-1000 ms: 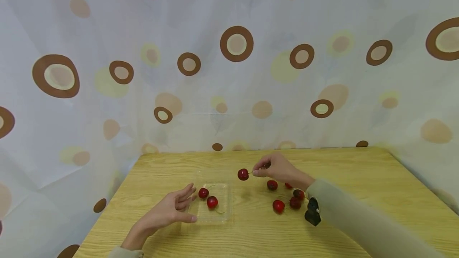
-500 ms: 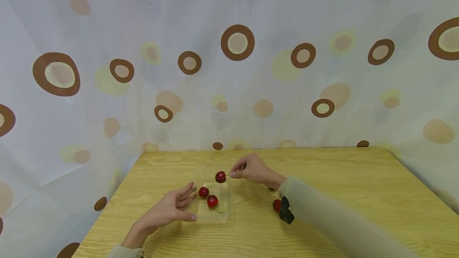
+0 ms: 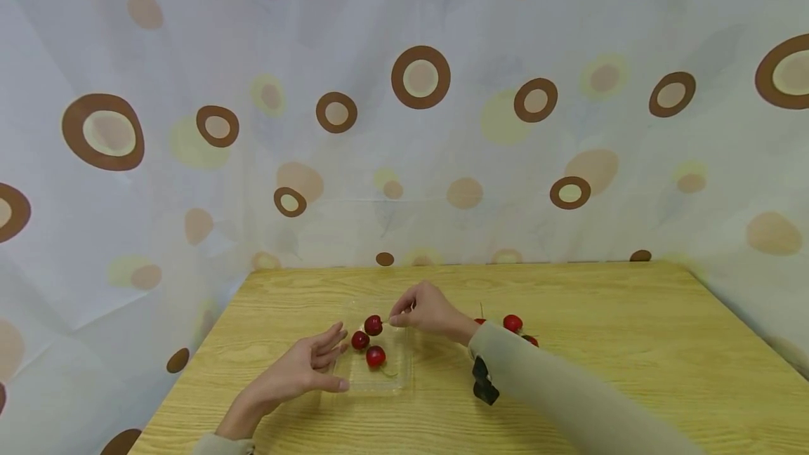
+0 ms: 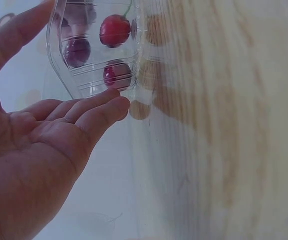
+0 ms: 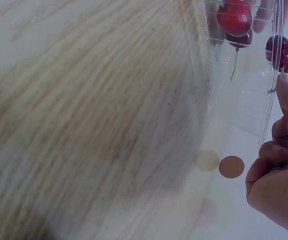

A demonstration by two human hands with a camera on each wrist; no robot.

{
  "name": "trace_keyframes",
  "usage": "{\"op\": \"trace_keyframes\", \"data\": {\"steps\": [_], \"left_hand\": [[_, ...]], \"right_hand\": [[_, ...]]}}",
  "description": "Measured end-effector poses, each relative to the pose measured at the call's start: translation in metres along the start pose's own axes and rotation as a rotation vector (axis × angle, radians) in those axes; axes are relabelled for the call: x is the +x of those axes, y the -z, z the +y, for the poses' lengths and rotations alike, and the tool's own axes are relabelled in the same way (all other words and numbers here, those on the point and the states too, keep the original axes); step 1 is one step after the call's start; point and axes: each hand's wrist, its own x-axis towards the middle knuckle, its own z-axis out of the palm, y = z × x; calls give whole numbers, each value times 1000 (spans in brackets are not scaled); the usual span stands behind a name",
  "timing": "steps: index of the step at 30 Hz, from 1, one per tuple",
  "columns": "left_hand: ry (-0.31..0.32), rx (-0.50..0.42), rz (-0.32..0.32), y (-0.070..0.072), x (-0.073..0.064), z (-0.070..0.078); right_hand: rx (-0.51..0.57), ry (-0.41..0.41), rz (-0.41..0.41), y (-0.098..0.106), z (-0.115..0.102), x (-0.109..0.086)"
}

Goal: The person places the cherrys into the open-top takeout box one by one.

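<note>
A clear plastic box (image 3: 399,378) sits on the wooden table with two dark red cherries in it, one cherry (image 3: 376,356) nearer the front and another cherry (image 3: 360,340) by the left side. My right hand (image 3: 428,312) pinches the stem of a third cherry (image 3: 373,325), which hangs over the box; the right wrist view shows this held cherry (image 5: 280,53) at the level of the rim. At the box's left side is my left hand (image 3: 297,374), thumb and fingers spread; in the left wrist view its fingertips (image 4: 120,106) are right at the box wall.
More cherries lie on the table to the right, including a bright red cherry (image 3: 512,323), partly behind the right sleeve (image 3: 537,371). A dark device (image 3: 484,381) is strapped at the right wrist. A dotted curtain (image 3: 354,160) hangs behind the table's back edge.
My right hand has carried the cherry by its stem leftward from beside the pile, then lower over the box. The left hand has stayed in place.
</note>
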Motion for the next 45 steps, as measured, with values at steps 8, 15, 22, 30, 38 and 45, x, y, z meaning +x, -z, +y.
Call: {"op": "trace_keyframes", "data": {"steps": [8,15,22,30,38,45], "left_hand": [[0,-14,-8,0,0,-1],[-9,-4,-8,-1,0,1],[-10,3,-14,-2,1,1],[-17,-12,-25,-1,0,1],[-1,-17,-22,-1,0,1],[-1,-19,-18,-2,1,1]], "right_hand": [[-3,-37,29,-9,-3,-3],[26,-32,22,-3,-4,-8],[87,-16,30,33,-7,-26],[37,-1,60,92,1,-59],[-14,-63,109,147,27,-99],[-37,-150,83,171,59,-135]]}}
